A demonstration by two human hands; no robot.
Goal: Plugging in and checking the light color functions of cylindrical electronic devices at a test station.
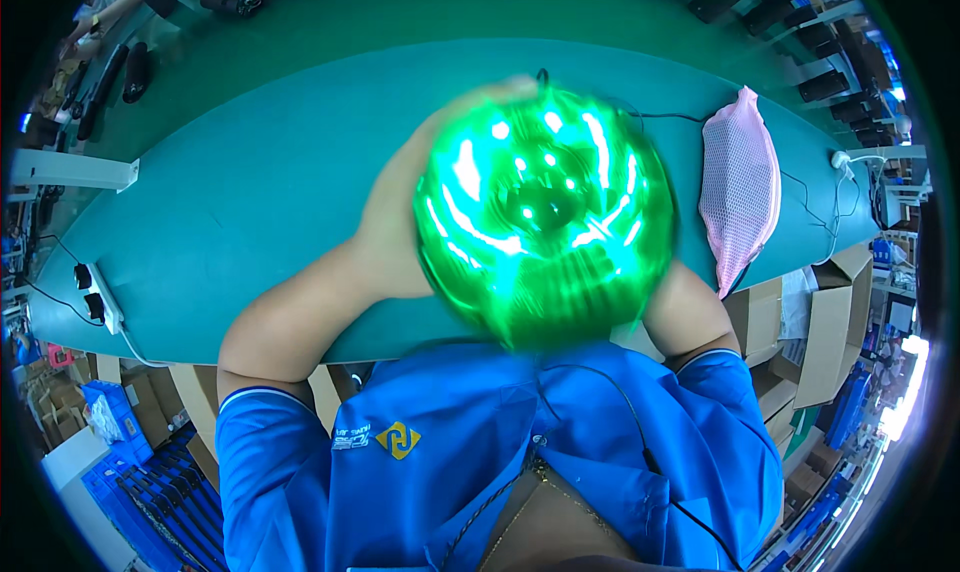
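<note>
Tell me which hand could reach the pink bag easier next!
Probably the right hand: it's mostly hidden behind the shiny green round thing, but its forearm is nearer the pink mesh bag. The left hand holds that thing's left side.

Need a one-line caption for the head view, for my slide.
Left hand against a blurred, glowing green round object over a green table, pink mesh pouch to the right.

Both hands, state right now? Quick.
Left hand: holding the glowing green round object, curved around its left side.
Right hand: hidden behind that object, only the forearm shows; grip cannot be told.
</note>
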